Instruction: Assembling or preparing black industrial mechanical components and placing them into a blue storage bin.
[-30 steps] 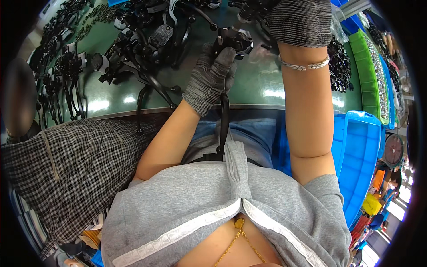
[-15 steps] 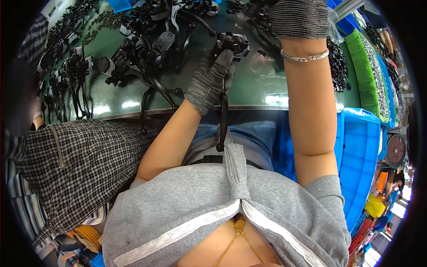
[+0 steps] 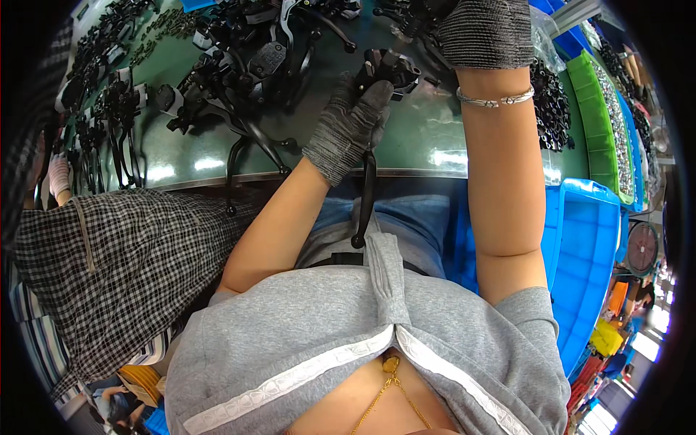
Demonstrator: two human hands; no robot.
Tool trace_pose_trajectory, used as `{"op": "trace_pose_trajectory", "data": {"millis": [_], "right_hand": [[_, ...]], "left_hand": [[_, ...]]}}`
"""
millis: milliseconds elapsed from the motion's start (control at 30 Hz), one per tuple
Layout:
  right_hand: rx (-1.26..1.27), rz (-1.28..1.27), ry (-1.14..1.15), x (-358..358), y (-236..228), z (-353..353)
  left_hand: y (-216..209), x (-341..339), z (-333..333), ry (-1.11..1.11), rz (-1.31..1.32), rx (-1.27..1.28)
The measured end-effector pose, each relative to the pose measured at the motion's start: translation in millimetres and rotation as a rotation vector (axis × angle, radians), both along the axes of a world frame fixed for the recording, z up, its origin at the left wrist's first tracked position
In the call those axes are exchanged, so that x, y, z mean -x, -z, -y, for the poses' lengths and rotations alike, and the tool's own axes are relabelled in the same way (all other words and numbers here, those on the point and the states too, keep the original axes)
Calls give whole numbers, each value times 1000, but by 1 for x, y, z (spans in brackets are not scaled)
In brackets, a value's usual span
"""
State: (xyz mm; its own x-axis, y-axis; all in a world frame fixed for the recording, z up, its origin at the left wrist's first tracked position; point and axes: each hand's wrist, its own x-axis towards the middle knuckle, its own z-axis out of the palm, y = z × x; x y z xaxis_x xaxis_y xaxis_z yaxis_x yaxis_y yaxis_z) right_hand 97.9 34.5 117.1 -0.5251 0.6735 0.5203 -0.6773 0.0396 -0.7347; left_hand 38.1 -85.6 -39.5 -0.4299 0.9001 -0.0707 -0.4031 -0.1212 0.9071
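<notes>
My left hand (image 3: 349, 125), in a grey knit glove, is closed around a black brake lever assembly (image 3: 368, 196). The lever's long arm hangs down past the table edge toward my lap, and its blocky head (image 3: 395, 71) sticks up beyond my thumb. In a matching glove, my right hand (image 3: 487, 35) is closed at the top of the view, its fingers partly hidden. From it a dark screwdriver-like tool (image 3: 415, 27) slants down left, its thin tip meeting the lever head. What the tip touches there is too small to make out.
Piled black lever assemblies (image 3: 268, 61) cover the green table (image 3: 428, 134) at left and back. Small black parts (image 3: 551, 109) lie by a green bin (image 3: 591, 119) at right. A blue crate (image 3: 587, 254) stands beside my right arm. A co-worker's gloved hand (image 3: 59, 176) shows at far left.
My right hand has come slightly lower, bringing the tool's tip into view at the lever head. My left hand and the lever assembly have shifted slightly right. The co-worker's dark-clad arm at left has moved.
</notes>
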Motion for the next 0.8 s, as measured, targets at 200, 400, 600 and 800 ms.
{"op": "trace_pose_trajectory", "data": {"millis": [200, 400, 600, 800], "right_hand": [[-18, 26, -85, 1, 2, -4], [-64, 7, -3, 6, 7, -9], [-213, -82, 77, 1, -11, -15], [-236, 189, 443, -28, 4, -40]], "left_hand": [[2, 8, 1, 111, 51, 22], [6, 5, -2, -25, -28, -3], [-8, 11, -5, 73, 48, 123], [-13, 17, -17, 12, -47, 270]]}}
